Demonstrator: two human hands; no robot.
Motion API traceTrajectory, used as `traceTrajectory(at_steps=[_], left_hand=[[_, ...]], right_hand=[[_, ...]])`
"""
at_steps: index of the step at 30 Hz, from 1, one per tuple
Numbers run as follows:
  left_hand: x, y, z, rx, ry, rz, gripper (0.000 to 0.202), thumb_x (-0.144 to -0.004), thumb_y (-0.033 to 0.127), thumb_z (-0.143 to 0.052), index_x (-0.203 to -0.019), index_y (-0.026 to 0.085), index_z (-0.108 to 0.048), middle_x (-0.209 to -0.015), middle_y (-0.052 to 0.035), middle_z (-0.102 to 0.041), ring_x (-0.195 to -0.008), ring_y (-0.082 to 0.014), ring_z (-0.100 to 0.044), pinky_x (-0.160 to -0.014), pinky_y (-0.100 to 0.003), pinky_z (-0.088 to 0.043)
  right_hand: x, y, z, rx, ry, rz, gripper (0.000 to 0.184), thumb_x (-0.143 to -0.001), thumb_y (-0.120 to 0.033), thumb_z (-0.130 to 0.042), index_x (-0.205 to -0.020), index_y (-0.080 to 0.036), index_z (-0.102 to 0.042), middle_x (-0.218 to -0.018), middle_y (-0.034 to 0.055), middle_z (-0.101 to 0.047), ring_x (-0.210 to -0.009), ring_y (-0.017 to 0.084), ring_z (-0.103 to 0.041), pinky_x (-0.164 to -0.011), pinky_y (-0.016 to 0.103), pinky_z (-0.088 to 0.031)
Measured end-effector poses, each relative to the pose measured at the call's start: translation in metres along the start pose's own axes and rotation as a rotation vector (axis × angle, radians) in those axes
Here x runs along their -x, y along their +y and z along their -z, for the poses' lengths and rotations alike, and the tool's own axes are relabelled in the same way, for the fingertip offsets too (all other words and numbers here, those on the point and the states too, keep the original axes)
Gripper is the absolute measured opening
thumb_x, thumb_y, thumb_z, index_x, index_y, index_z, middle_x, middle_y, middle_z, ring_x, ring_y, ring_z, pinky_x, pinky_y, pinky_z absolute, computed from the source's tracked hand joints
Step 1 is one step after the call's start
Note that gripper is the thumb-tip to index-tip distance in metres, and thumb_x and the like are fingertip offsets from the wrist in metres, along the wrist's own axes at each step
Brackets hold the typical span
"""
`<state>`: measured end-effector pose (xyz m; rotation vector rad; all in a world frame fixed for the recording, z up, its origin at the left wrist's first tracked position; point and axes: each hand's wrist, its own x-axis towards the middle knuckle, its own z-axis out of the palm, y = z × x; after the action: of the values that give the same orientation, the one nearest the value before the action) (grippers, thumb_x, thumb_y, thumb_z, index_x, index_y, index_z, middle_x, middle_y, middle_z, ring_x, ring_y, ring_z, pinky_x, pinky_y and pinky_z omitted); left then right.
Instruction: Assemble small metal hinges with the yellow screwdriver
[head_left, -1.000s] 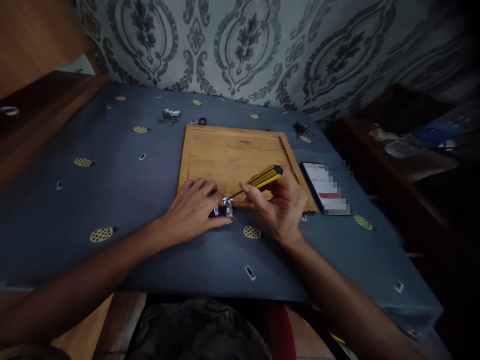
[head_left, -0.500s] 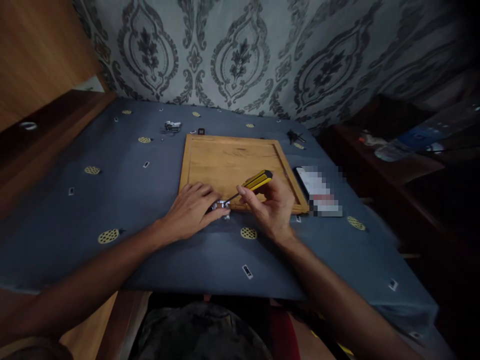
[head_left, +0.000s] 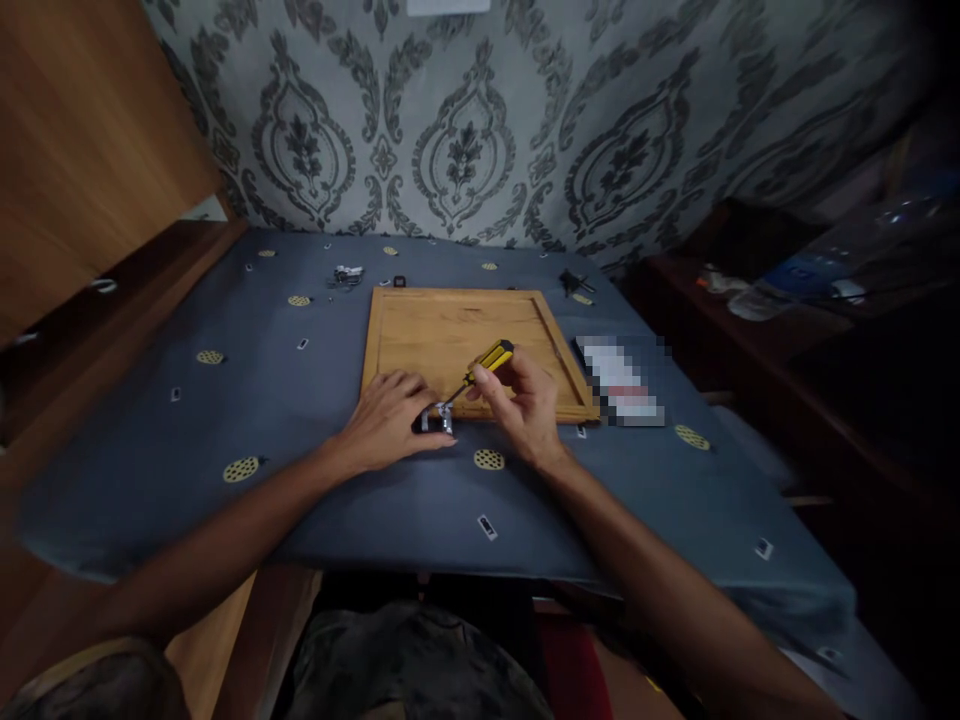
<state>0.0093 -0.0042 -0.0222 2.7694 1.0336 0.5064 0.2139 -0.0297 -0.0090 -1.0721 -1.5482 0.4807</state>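
A small shiny metal fitting (head_left: 436,419) stands on the blue cloth at the near edge of a wooden board (head_left: 457,340). My left hand (head_left: 390,420) is closed around the fitting and holds it in place against the board's edge. My right hand (head_left: 517,405) grips a screwdriver with a yellow and black handle (head_left: 491,358). Its thin shaft slants down to the left, and the tip rests on top of the fitting.
The table wears a blue cloth (head_left: 300,430) with yellow dots. A phone (head_left: 619,380) lies just right of the board. Small metal parts (head_left: 345,274) sit at the far left, a dark object (head_left: 574,283) at the far right. Dark furniture flanks both sides.
The camera has pulled back and tilted up, so hands and board look smaller. Both hands stay on the fitting and the screwdriver; the handle has turned slightly.
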Motion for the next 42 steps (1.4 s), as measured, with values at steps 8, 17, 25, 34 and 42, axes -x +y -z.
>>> traceTrajectory(at_steps=[8,17,25,34,42], left_hand=[[0.0,0.002,0.001,0.0,-0.018,0.024,0.044,-0.09,0.06,-0.071,-0.106,0.018,-0.073,-0.111,-0.0073,-0.067,-0.108,-0.0269,-0.058,-0.094,-0.041,-0.045],[-0.002,0.003,0.003,0.02,-0.069,0.045,0.046,-0.091,0.059,-0.071,-0.111,0.018,-0.072,-0.113,-0.0084,-0.067,-0.11,-0.0285,-0.058,-0.095,-0.044,-0.044],[-0.004,0.006,0.006,0.017,-0.116,0.062,0.049,-0.089,0.059,-0.072,-0.115,0.016,-0.071,-0.116,-0.0105,-0.067,-0.115,-0.0307,-0.058,-0.099,-0.047,-0.045],[-0.002,-0.014,0.02,0.519,0.178,0.177,0.046,-0.106,0.051,-0.042,-0.108,0.017,-0.073,-0.105,-0.0096,-0.074,-0.103,-0.0235,-0.068,-0.094,-0.039,-0.052],[-0.008,-0.044,0.019,0.884,0.389,0.45,0.067,-0.094,0.077,-0.045,-0.086,0.018,-0.076,-0.094,-0.0114,-0.079,-0.091,-0.0238,-0.072,-0.086,-0.037,-0.057]], right_hand=[[0.0,0.002,-0.003,-0.085,-0.011,-0.043,0.027,-0.091,-0.047,-0.069,-0.09,-0.021,-0.063,-0.076,-0.0027,-0.065,-0.047,0.009,-0.059,-0.047,0.025,-0.05],[0.0,-0.009,-0.001,0.027,-0.007,-0.03,0.036,-0.088,-0.051,-0.075,-0.075,-0.022,-0.057,-0.061,-0.0055,-0.059,-0.044,0.01,-0.06,-0.043,0.023,-0.047],[0.001,-0.007,0.0,0.073,0.004,-0.024,0.038,-0.087,-0.053,-0.076,-0.074,-0.023,-0.057,-0.06,-0.0054,-0.061,-0.045,0.011,-0.061,-0.046,0.026,-0.048],[0.006,-0.003,0.001,0.04,0.03,0.029,0.023,-0.09,-0.04,-0.074,-0.08,-0.022,-0.064,-0.066,-0.0029,-0.065,-0.052,0.013,-0.064,-0.052,0.028,-0.051],[-0.001,-0.01,0.004,0.01,0.067,0.015,0.026,-0.092,-0.047,-0.07,-0.093,-0.021,-0.066,-0.081,0.0014,-0.072,-0.052,0.012,-0.067,-0.054,0.028,-0.056]])
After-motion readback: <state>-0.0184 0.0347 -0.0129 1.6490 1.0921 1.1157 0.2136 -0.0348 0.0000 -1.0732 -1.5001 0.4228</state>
